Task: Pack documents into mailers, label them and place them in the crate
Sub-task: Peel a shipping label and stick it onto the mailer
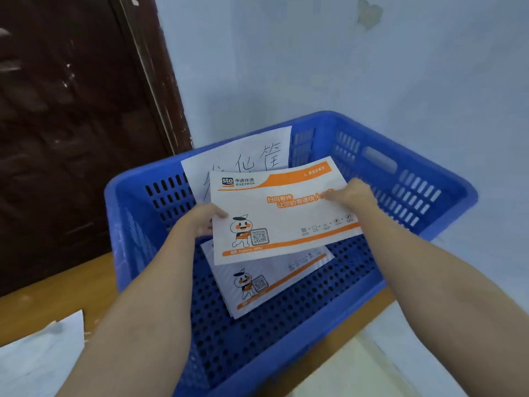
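Held flat over a blue plastic crate (415, 179): a white and orange express mailer (282, 213), printed face up. Across its top edge, an orange band with a courier logo at the left corner and a phone number at the right; orange lettering through the middle; a cartoon courier figure and a QR code at the lower left corner; an orange stripe along the bottom edge. Gripped at both short ends, the left hand (201, 220) curled round the left edge with thumb on the printed face, the right hand (353, 193) pinching the right edge with fingers closed on it. Tilted slightly, right end higher, hanging above the crate floor and apart from it.

Inside the crate, on the perforated floor: a second mailer (266, 282) of the same print, lying flat near the middle, partly under the held one, its cartoon figure and QR code showing. Propped against the far wall of the crate: a white sheet (243, 156) with large handwritten characters, lower part hidden behind the held mailer. Crate walls slotted, rim rounded, a handle opening in the far right wall.

Under the crate, a wooden bench (57, 299), with loose white paper (40, 356) at its near left corner. Behind, a dark brown door (71, 124) and a pale blue wall (343, 67).
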`<state>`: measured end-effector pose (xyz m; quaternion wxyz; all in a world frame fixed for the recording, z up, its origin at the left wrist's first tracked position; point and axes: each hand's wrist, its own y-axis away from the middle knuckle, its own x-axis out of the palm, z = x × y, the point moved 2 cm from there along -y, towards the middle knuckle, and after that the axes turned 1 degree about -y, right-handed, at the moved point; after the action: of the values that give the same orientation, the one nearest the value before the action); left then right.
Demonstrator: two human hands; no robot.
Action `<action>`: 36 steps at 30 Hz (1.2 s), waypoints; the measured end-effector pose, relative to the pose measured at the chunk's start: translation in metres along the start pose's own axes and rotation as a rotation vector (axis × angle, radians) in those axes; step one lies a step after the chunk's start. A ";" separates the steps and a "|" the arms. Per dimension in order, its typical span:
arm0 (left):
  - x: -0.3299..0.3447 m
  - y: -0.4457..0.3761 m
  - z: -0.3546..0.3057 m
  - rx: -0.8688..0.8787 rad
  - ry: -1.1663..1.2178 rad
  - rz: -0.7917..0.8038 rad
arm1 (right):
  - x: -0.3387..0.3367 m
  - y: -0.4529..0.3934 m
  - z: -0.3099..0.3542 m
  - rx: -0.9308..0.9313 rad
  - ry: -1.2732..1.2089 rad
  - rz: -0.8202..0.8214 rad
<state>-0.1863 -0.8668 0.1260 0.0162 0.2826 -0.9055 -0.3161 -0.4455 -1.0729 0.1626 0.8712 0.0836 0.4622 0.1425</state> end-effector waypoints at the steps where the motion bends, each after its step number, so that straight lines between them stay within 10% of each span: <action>1: 0.001 -0.003 0.006 -0.024 -0.003 0.026 | 0.005 -0.007 -0.001 0.000 0.033 0.048; 14: 0.015 -0.027 0.082 -0.357 0.019 -0.037 | 0.087 -0.111 -0.026 0.107 0.276 0.528; 36: 0.050 -0.044 0.131 -0.408 -0.174 -0.697 | 0.154 -0.118 -0.038 0.053 0.272 0.550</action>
<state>-0.2338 -0.8475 -0.0118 -0.1129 0.5357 -0.6723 -0.4984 -0.3755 -1.1342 -0.0118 0.7277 0.2084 0.5381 0.3707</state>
